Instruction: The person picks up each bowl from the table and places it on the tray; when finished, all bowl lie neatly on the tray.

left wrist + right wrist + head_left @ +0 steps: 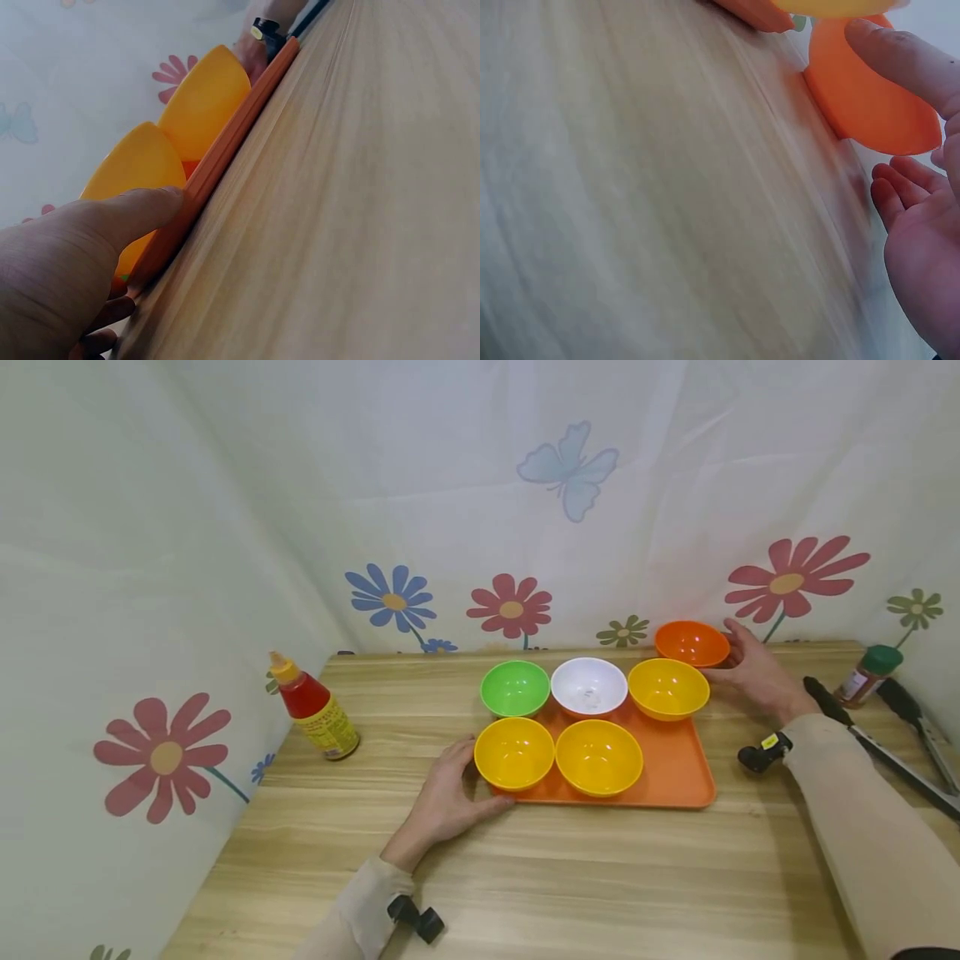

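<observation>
My left hand (pixel 446 797) is at the front left corner of an orange tray (pixel 675 777). Its thumb lies on the tray's front rim in the left wrist view, and its fingers bend round the left side. Beside those fingers stands a yellow bowl (pixel 514 754), with another yellow bowl (pixel 599 758) to its right. My right hand (pixel 757 672) is spread around the right side of an orange bowl (pixel 692 644) behind the tray. In the right wrist view its thumb overlaps that orange bowl (pixel 870 90), while several fingers lie apart from it.
A green bowl (pixel 515 689), a white bowl (pixel 588 687) and a third yellow bowl (pixel 668 690) line the tray's back. A red sauce bottle (pixel 318 710) stands left. Black-handled tongs (pixel 885 756) and a green-capped jar (pixel 868 677) are at right. A flowered curtain (pixel 450 510) hangs behind.
</observation>
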Available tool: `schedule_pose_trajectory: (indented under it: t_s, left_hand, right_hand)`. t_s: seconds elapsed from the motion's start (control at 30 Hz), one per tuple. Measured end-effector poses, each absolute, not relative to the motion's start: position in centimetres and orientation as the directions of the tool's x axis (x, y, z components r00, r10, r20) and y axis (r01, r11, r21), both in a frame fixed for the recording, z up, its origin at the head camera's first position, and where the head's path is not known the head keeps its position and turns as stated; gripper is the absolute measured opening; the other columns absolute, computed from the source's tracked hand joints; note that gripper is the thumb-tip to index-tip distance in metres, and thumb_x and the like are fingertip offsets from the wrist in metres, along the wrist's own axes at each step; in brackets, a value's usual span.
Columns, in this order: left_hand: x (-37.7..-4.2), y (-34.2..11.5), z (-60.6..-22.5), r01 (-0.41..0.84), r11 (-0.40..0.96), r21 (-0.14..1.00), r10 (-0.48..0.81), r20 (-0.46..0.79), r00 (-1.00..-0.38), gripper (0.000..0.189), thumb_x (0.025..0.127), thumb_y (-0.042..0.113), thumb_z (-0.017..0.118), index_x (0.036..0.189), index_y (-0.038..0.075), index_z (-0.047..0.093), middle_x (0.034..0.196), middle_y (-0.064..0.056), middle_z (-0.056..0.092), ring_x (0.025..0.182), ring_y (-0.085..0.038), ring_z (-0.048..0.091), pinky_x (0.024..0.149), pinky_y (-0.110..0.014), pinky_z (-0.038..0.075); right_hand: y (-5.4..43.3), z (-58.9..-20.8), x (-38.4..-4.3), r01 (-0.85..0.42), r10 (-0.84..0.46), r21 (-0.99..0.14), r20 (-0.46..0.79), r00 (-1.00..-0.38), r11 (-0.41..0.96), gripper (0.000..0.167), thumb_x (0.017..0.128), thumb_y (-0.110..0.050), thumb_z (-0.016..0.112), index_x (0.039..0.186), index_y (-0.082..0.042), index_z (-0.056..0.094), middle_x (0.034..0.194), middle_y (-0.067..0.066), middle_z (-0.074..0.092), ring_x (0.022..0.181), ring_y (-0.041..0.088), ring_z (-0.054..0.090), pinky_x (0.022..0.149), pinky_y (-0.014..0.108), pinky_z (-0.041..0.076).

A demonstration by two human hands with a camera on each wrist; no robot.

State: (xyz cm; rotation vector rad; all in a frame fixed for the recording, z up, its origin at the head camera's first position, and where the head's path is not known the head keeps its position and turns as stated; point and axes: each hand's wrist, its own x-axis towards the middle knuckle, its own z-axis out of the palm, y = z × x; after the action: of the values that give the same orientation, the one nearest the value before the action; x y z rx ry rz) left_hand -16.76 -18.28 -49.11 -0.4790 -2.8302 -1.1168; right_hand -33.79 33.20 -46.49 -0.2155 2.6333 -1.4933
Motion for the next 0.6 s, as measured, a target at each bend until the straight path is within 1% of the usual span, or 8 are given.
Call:
schedule_pose_trajectory:
  t_s: [0.13, 0.27, 0.43, 0.6]
  left_hand:
    - [-16.82, -18.27, -49.16, 0.309, 0.689, 0.655, 0.263, 0.171, -0.949, 0.098, 0.082, 0.053, 0.098, 0.163, 0.017, 0.056, 0.166, -0.006, 0.056, 0.156, -0.033, 0.048, 0.131, -0.059, 0.037]
    - [-16.78, -18.25, -49.20, 0.310, 0.692, 0.652, 0.265, 0.170, -0.949, 0.098, 0.082, 0.054, 0.097, 0.163, 0.017, 0.055, 0.167, -0.006, 0.056, 0.156, -0.033, 0.048, 0.131, -0.059, 0.037]
    - [-16.70, -18.27, -49.08, 0.311, 0.695, 0.648, 0.264, 0.173, -0.949, 0.098, 0.082, 0.053, 0.097, 0.163, 0.016, 0.056, 0.167, -0.007, 0.056, 0.156, -0.034, 0.048, 0.131, -0.060, 0.037]
    - [-16.69, -18.29, -49.04, 0.303, 0.703, 0.643, 0.260, 0.165, -0.952, 0.099, 0.083, 0.054, 0.096, 0.164, 0.016, 0.055, 0.167, -0.007, 0.055, 0.157, -0.034, 0.047, 0.131, -0.060, 0.037]
  right_hand:
    - [33.06, -46.49, -34.15, -0.099, -0.201, -0.849, -0.008, -0.979, 0.519, 0.114, 0.108, -0.020, 0.077, 0.177, -0.010, -0.013, 0.183, 0.031, 0.007, 0.165, 0.055, 0.019, 0.132, 0.071, 0.019]
    - [32.85, -46.75, -34.25, -0.116, -0.204, -0.857, 0.013, -0.979, 0.502, 0.107, 0.108, -0.015, 0.076, 0.178, -0.005, -0.005, 0.182, 0.032, 0.011, 0.163, 0.054, 0.023, 0.133, 0.072, 0.019]
    - [32.63, -46.89, -34.16, -0.108, -0.176, -0.864, 0.023, -0.984, 0.491, 0.105, 0.107, -0.023, 0.078, 0.178, -0.006, 0.003, 0.182, 0.029, 0.017, 0.159, 0.052, 0.028, 0.132, 0.073, 0.023]
    - [32.64, -46.93, -33.94, -0.107, -0.149, -0.867, 0.039, -0.988, 0.487, 0.108, 0.105, -0.030, 0.081, 0.178, -0.006, 0.006, 0.181, 0.029, 0.019, 0.158, 0.052, 0.029, 0.131, 0.074, 0.024]
